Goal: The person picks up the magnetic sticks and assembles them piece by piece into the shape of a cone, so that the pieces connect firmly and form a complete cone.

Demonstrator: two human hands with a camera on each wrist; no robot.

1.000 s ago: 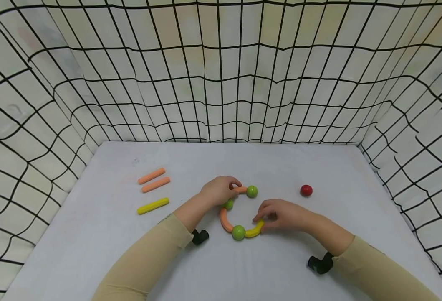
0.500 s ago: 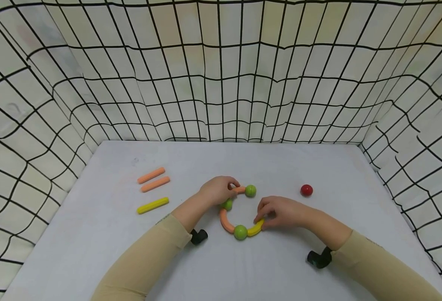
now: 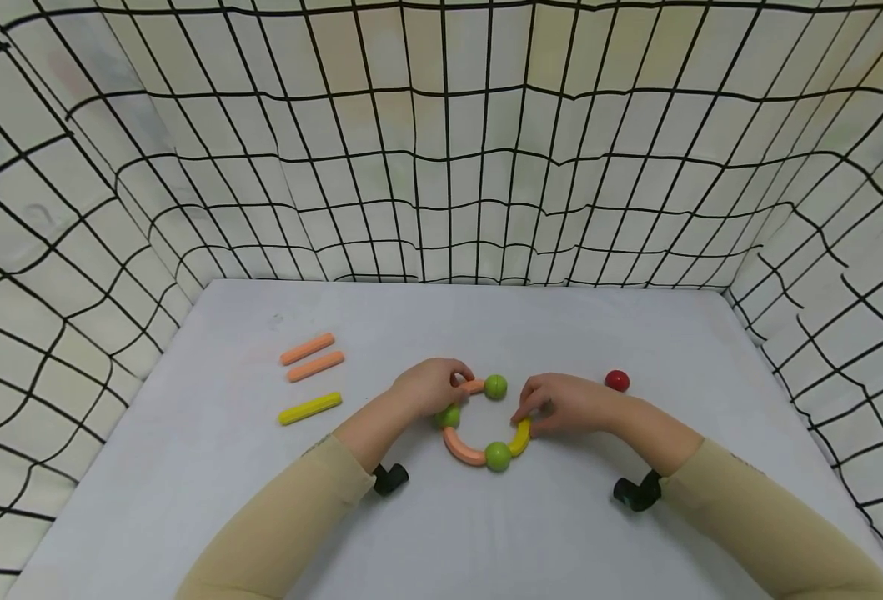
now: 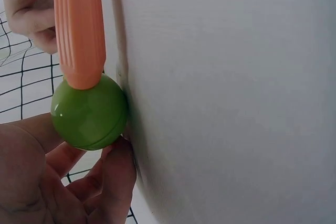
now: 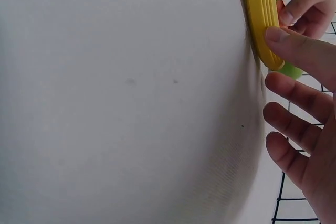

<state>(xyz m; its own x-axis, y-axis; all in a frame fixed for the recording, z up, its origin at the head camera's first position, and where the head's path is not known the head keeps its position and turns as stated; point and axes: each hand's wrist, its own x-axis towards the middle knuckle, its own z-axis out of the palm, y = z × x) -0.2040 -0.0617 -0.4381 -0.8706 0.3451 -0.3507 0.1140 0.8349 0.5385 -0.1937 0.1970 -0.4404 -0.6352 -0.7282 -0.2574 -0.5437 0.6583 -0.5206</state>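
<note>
A broken ring of green balls and ribbed sticks lies mid-table in the head view. My left hand point(image 3: 429, 388) pinches the orange stick point(image 3: 474, 387) at its upper left, beside the end green ball point(image 3: 496, 387). Under that hand sits another green ball point(image 4: 90, 113), joined to a curved orange stick point(image 3: 462, 448). The lower green ball point(image 3: 498, 457) links this to a curved yellow stick point(image 5: 262, 17). My right hand point(image 3: 572, 405) grips the yellow stick near its free end, thumb on its side. A gap separates that end from the upper ball.
Two straight orange sticks point(image 3: 316, 367) and a straight yellow stick point(image 3: 309, 408) lie on the left of the white table point(image 3: 411, 533). A red ball point(image 3: 617, 381) is just beyond my right wrist. Black grid netting point(image 3: 449, 158) surrounds the table's back and sides.
My right hand has moved the yellow stick up and round, so it stands steeper. The lower green ball and curved orange stick have swung right with it. The left hand has shifted slightly.
</note>
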